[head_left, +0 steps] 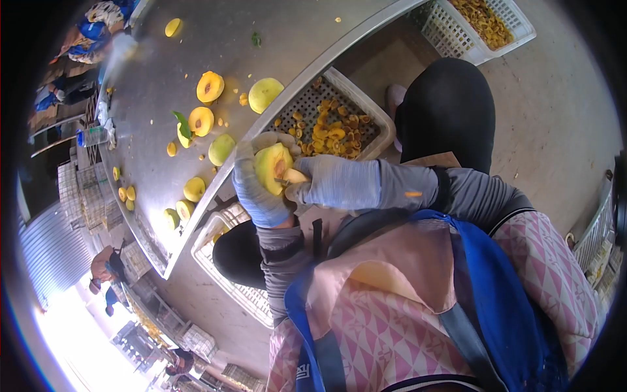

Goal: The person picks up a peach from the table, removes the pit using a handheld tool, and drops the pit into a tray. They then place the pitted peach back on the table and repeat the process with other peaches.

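Observation:
In the head view, my left hand (pixel 256 189), in a pale grey-blue glove, is closed around a cut yellow peach (pixel 267 162). The peach's hollowed, orange-brown centre faces my right hand (pixel 339 184), which wears a similar glove. Its fingers are closed on a small pitting tool (pixel 297 176) with a pale handle; a thin dark tip touches the peach's cut face, and the rest is hidden by the glove. Both hands are just off the metal table's edge, beside a crate (pixel 382 134) of pits and scraps.
Halved peaches (pixel 209 87), a whole-looking peach (pixel 266 95) and a green leaf (pixel 255 39) lie on the metal table (pixel 294 26). Another white crate (pixel 450 32) holds scraps at upper right. A further crate (pixel 251 304) stands beside my leg. People (pixel 108 271) are in the background.

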`<action>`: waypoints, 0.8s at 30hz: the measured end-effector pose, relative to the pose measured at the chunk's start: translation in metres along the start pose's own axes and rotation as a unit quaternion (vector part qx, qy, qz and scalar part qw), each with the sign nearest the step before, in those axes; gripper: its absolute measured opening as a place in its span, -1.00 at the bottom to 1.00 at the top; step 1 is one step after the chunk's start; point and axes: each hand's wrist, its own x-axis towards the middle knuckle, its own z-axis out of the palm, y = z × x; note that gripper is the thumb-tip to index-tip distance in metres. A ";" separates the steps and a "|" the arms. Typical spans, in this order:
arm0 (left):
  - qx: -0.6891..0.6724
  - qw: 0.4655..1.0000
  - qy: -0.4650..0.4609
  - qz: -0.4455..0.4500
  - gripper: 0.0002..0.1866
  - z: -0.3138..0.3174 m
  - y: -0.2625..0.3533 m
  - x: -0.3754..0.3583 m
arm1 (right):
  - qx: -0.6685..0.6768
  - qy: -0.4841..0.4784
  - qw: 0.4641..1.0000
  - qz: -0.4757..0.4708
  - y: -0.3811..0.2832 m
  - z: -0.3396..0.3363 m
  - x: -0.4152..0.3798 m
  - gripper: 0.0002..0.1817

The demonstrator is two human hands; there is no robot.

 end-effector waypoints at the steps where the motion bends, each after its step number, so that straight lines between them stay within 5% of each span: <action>1: 0.006 1.000 -0.019 -0.015 -0.46 0.001 0.003 -0.001 | 0.086 -0.081 0.986 0.113 -0.018 -0.013 0.000 -0.66; 2: 0.012 0.999 -0.039 -0.030 -0.45 0.003 0.006 -0.001 | 0.169 -0.160 0.947 0.223 -0.029 -0.023 0.000 -0.65; 3: 0.012 0.999 -0.039 -0.030 -0.45 0.007 0.010 -0.002 | 0.169 -0.160 0.947 0.223 -0.024 -0.027 0.001 -0.65; 5: -0.007 0.997 -0.051 -0.064 -0.43 0.014 0.015 -0.004 | 0.344 -0.274 0.838 0.322 -0.006 -0.031 0.002 -0.64; 6: -0.008 0.997 -0.050 -0.063 -0.43 0.009 0.013 -0.005 | 0.343 -0.275 0.838 0.323 -0.001 -0.023 0.001 -0.64; 8: 0.003 0.995 -0.089 -0.053 -0.45 -0.005 0.003 0.002 | 0.168 -0.136 0.958 0.189 0.011 0.002 0.002 -0.70; 9: 0.003 0.995 -0.092 -0.042 -0.45 -0.007 -0.001 0.007 | 0.162 -0.138 0.961 0.179 0.024 0.009 0.003 -0.70; 11: 0.007 0.998 -0.027 -0.047 -0.48 -0.004 -0.008 0.007 | -0.020 -0.007 0.997 -0.078 0.035 0.016 0.003 -0.76; 12: 0.000 0.999 -0.004 -0.032 -0.51 0.001 -0.009 0.007 | -0.051 -0.038 0.998 -0.018 0.026 0.010 0.001 -0.78; 15: 0.003 0.999 0.031 -0.025 -0.52 0.001 -0.010 0.010 | -0.142 -0.018 0.988 -0.058 0.022 0.007 -0.001 -0.76; 17: 0.006 1.000 0.029 -0.009 -0.52 0.001 -0.009 0.011 | -0.087 -0.009 0.995 -0.039 0.017 0.005 0.001 -0.71; 20: 0.109 0.990 0.042 0.080 -0.54 -0.007 -0.016 0.014 | -0.226 0.004 0.973 0.036 0.012 0.004 -0.001 -0.65; 24: -0.157 0.987 0.025 0.007 -0.60 -0.011 -0.002 0.010 | -0.271 0.058 0.960 0.040 0.001 -0.008 -0.002 -0.63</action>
